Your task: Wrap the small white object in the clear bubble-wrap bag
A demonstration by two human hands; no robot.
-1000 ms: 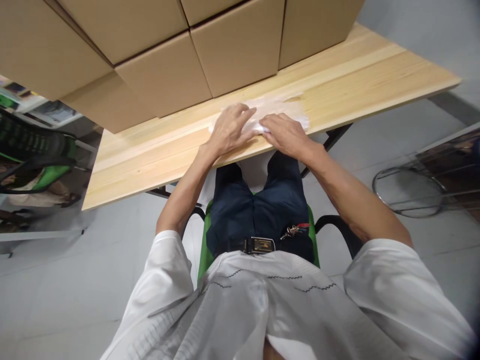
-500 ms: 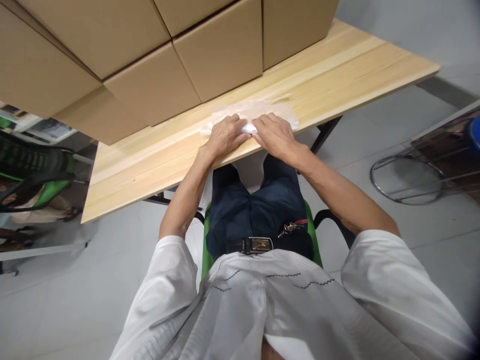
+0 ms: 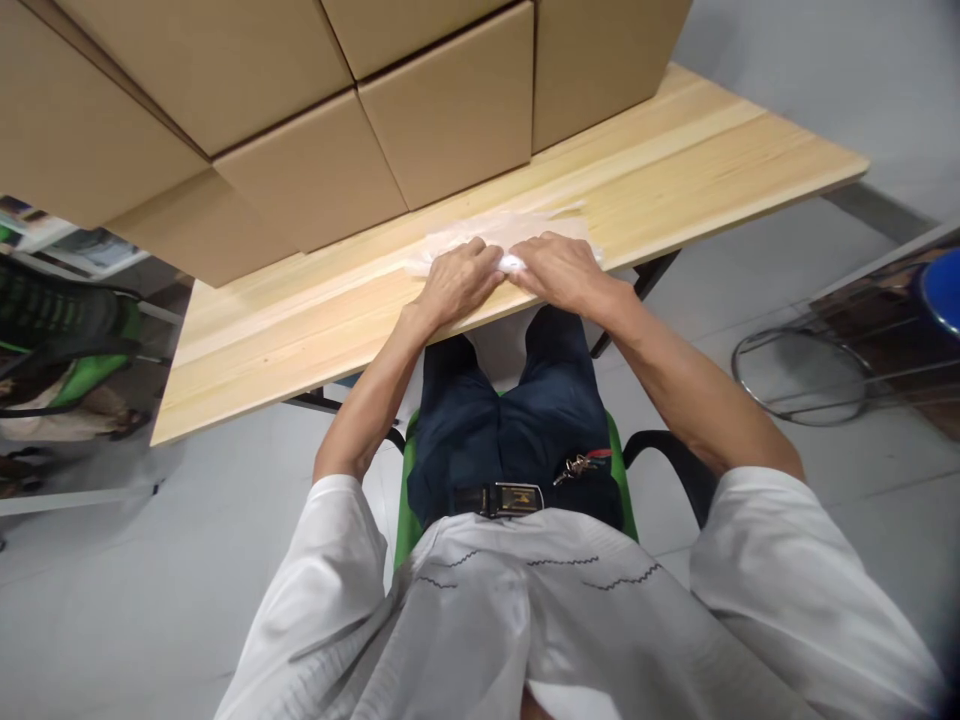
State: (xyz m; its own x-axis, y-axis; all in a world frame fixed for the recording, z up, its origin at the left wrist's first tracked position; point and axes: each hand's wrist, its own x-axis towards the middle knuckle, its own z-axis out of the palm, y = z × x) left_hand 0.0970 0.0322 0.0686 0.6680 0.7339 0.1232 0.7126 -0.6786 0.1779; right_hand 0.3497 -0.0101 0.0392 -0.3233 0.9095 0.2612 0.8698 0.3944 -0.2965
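Pressing a clear plastic bag point(image 3: 504, 232) at frame center, left hand point(image 3: 454, 283) and right hand point(image 3: 559, 271) meet fingertip to fingertip, fingers curled and pinching its near edge; the bag's long axis follows the table point(image 3: 300, 320) edge.

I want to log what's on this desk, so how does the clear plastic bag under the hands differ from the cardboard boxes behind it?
The plastic bag is see-through and whitish; the cardboard boxes are opaque brown. The bag lies flat and crumpled near the table's front edge; the boxes are rigid and stacked at the back. Both the left hand and right hand press on the bag; neither touches the boxes. Both rest on the same wooden table.
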